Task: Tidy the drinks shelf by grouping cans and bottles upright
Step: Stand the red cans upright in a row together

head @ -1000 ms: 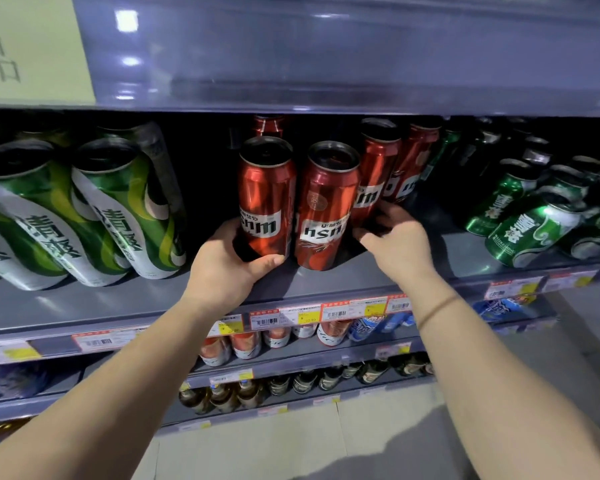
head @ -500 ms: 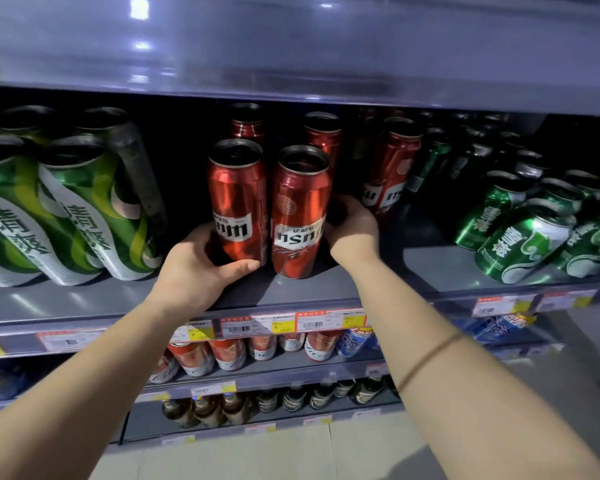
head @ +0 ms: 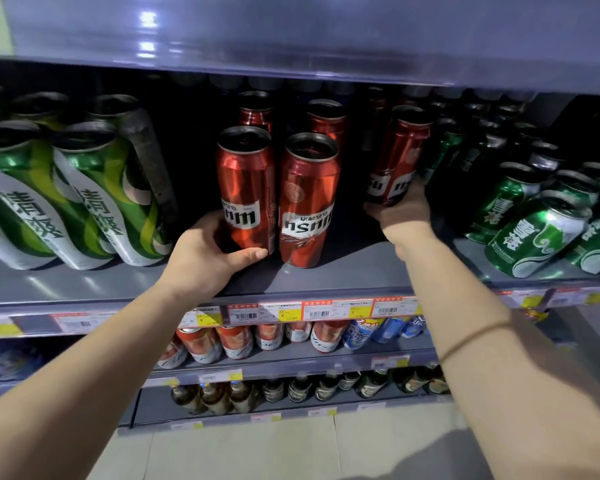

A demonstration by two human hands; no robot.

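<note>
Two tall red cans stand side by side at the front of the grey shelf (head: 343,271). My left hand (head: 205,258) wraps the base of the left red can (head: 245,181). The second front red can (head: 307,195) touches it on the right. My right hand (head: 400,213) grips the bottom of a third red can (head: 400,157), which leans to the right further back. Two more red cans (head: 326,121) stand behind the front pair.
Large green-and-white cans (head: 94,199) lean at the left. Green cans (head: 534,233) crowd the right side, several tilted. Price tags (head: 291,311) line the shelf edge. Lower shelves hold more cans (head: 236,341) and brown bottles (head: 298,389). The shelf above hangs low.
My right hand moved from behind the front pair to the right and took hold of the third red can. My left hand stays on the left red can.
</note>
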